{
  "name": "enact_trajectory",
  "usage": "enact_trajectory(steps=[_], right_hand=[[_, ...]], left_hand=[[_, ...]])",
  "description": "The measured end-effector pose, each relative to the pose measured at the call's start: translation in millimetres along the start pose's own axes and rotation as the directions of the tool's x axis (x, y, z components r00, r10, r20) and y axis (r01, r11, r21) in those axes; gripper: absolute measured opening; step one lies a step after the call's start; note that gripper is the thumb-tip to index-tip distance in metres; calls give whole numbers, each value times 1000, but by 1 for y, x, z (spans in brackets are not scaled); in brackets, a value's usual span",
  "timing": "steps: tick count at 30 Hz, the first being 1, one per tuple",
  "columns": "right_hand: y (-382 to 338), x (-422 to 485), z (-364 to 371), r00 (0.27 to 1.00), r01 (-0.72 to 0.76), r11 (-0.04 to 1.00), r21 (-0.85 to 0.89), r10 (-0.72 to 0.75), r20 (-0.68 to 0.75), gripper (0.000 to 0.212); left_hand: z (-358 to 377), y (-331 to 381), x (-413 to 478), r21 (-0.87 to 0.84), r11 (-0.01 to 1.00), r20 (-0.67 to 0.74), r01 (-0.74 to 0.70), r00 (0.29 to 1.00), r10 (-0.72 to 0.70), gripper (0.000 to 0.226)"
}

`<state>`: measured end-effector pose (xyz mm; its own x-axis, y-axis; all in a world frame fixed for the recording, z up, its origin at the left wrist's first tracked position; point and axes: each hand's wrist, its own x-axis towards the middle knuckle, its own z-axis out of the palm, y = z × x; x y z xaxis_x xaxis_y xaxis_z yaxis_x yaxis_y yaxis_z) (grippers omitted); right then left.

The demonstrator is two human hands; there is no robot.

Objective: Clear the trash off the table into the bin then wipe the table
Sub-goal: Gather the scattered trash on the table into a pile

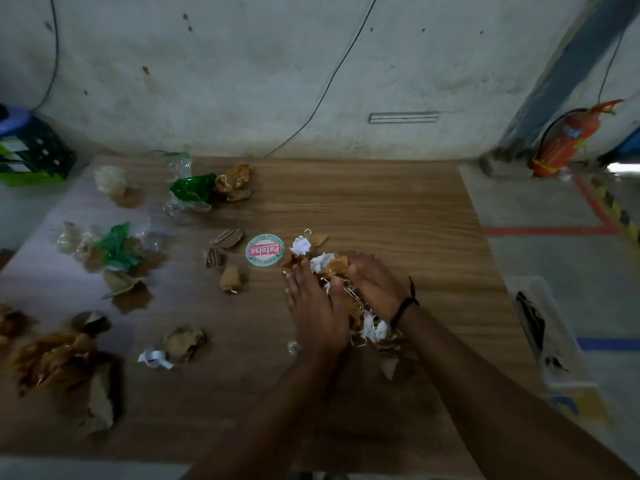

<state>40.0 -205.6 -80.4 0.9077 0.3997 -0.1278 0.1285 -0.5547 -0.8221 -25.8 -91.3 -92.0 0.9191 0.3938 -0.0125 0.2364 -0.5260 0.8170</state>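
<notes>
Both hands are cupped around a heap of trash (pixel 332 265) of crumpled white paper, brown paper and thin shreds near the middle of the wooden table (pixel 381 209). My left hand (pixel 317 306) presses the heap from the left; my right hand (pixel 375 282), with a black wrist band, presses from the right. More scraps (pixel 375 329) stick out under my right wrist. A round red and teal sticker (pixel 264 250) lies flat just left of the heap. A pale bin (pixel 550 334) stands on the floor right of the table.
Loose trash covers the table's left half: green wrappers (pixel 194 190) (pixel 119 245), clear plastic (pixel 110 181), cardboard bits (pixel 227 239), brown crumpled paper (pixel 52 358) (pixel 183 342). A green crate (pixel 31 154) stands at far left, a red fire extinguisher (pixel 564 143) by the wall at right.
</notes>
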Motion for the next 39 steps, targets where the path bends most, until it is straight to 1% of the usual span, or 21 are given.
enact_trajectory(steps=[2,3,4,5,7,9,11,12,14,15,17,19,21,23,25,28,30,32,33,36,39], right_hand=[[-3,-4,-12,999,-36,989,140,40,-27,75],[-3,-5,-22,997,-46,985,166,55,-47,84],[-3,-7,-34,997,-45,983,175,57,-59,86],[-2,-9,-46,997,-30,984,176,41,-63,82],[2,-18,-63,997,12,989,147,-1,-75,61],[8,-38,-70,989,53,992,115,-36,-142,52],[15,-69,-63,972,44,996,83,-23,-233,67],[17,-83,-54,964,21,997,75,0,-268,78],[21,-98,-26,946,-82,987,140,122,-301,95],[20,-98,-10,931,-146,976,162,191,-312,93],[15,-87,26,911,-193,977,95,214,-353,77],[4,-73,53,904,-153,988,31,152,-400,72],[-8,-61,69,886,-112,991,70,131,-444,80],[-11,-55,72,871,-52,985,163,124,-475,82],[-11,-57,59,850,3,970,242,125,-513,76],[-5,-56,17,824,-31,962,273,179,-537,72],[4,-35,-15,821,-100,960,261,228,-524,81],[8,-4,-36,864,-173,963,208,250,-438,90],[9,11,-40,894,-199,966,168,249,-374,90],[3,43,-29,953,-207,972,113,227,-203,76],[-15,50,-15,979,-179,972,155,191,-68,61]], left_hand=[[-9,2,4,-23,999,-8,-28,1000,28,83],[-18,2,3,-37,998,-13,-54,998,54,82],[-27,3,1,-67,993,-17,-99,995,98,76],[-38,4,-3,-113,982,-19,-151,988,150,66],[-61,5,-9,-196,951,-54,-239,971,233,47],[-83,-7,-7,-154,949,-148,-275,956,253,44],[-98,-34,-1,-43,979,-202,-201,961,188,50],[-102,-46,-1,-3,993,-174,-122,977,120,54],[-95,-62,-12,75,997,-27,29,999,-27,69],[-86,-63,-22,117,991,33,65,997,-70,80],[-65,-50,-37,81,995,83,58,994,-64,88],[-46,-32,-38,-87,994,97,64,994,-55,86],[-33,-20,-30,-202,977,92,65,995,-47,84],[-26,-16,-22,-246,969,75,28,997,-10,75],[-33,-17,-17,-236,972,59,19,998,-5,67],[-54,-34,-1,-248,968,-3,-34,999,34,65],[-63,-42,27,-313,948,-15,-52,999,50,64],[-64,-40,66,-317,948,55,26,998,-9,64],[-62,-37,86,-263,964,101,37,995,-11,66],[-47,-26,120,-150,988,296,-40,952,83,59],[-35,-11,115,-262,964,384,-36,913,138,62]])
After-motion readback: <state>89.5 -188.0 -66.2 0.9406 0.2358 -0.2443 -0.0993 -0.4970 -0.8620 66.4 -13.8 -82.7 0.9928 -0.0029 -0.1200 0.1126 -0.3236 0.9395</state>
